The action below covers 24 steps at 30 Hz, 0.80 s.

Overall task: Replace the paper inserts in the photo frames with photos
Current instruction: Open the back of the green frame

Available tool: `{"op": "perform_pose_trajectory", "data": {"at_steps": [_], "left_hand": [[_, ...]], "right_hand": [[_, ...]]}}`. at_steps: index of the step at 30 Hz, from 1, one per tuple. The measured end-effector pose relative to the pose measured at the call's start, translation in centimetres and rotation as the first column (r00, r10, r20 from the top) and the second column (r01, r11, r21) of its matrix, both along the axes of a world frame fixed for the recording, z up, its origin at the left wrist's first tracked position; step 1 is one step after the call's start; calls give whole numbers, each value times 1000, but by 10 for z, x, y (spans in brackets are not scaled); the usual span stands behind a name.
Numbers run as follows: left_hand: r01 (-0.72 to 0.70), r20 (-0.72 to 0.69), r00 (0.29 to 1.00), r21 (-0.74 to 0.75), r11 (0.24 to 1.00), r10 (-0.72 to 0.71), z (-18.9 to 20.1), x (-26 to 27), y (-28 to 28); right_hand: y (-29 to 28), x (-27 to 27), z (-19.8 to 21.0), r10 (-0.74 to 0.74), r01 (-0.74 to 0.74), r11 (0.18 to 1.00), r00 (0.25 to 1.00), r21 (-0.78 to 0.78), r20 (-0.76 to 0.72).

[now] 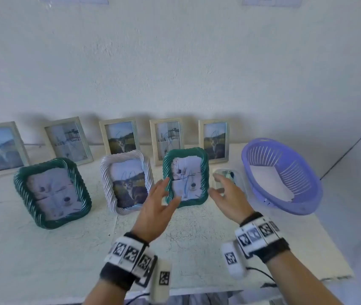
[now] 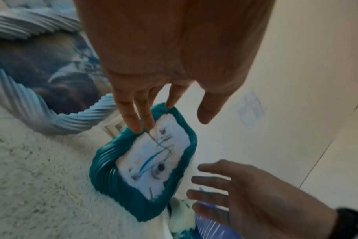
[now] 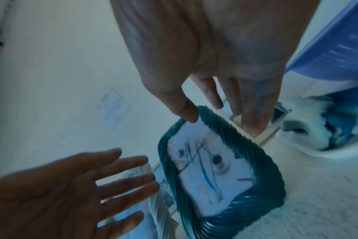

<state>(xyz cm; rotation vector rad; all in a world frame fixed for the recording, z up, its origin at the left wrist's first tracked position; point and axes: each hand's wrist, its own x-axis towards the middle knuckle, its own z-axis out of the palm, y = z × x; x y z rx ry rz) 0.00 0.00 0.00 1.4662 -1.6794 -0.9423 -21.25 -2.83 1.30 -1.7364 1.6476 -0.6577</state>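
Note:
A green twisted-rim photo frame (image 1: 205,172) stands upright at the front of the table, holding a paper insert (image 1: 188,179) with blue pen scribbles. My left hand (image 1: 169,193) is open at the frame's left edge, fingers spread; whether they touch it I cannot tell. My right hand (image 1: 215,184) is open just right of the frame, a small gap away. In the left wrist view the left hand's fingertips (image 2: 137,128) hover at the green frame (image 2: 104,177). In the right wrist view the right hand (image 3: 221,121) hangs over the frame's top rim (image 3: 245,142).
A white twisted frame (image 1: 106,179) with a cat photo and another green frame (image 1: 21,190) stand to the left. Several light wooden frames (image 1: 213,160) line the wall. A purple basket (image 1: 307,194) sits at the right, a small clear container (image 1: 240,176) beside it.

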Motion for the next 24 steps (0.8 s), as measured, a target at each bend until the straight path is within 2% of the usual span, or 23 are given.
{"op": "perform_pose_trajectory", "data": {"at_steps": [2, 7, 16, 20, 24], "left_hand": [[-54, 17, 998, 26, 998, 53, -2, -11, -10], [-124, -15, 992, 106, 987, 127, -10, -27, -21], [-238, -37, 971, -16, 971, 237, 3, -22, -12], [-253, -43, 967, -16, 967, 252, 12, -27, 7], [-276, -78, 958, 15, 961, 276, 9, -38, 27]], "right_hand": [[-11, 6, -5, -84, 84, 996, 996, 9, 14], [-20, 15, -18, -76, 76, 997, 996, -3, 54], [-11, -5, -21, -235, 258, 965, 931, -50, 280], [11, -17, -21, -225, 246, 969, 831, 27, 509], [30, -25, -19, -254, 194, 967, 662, 166, 705]]}}
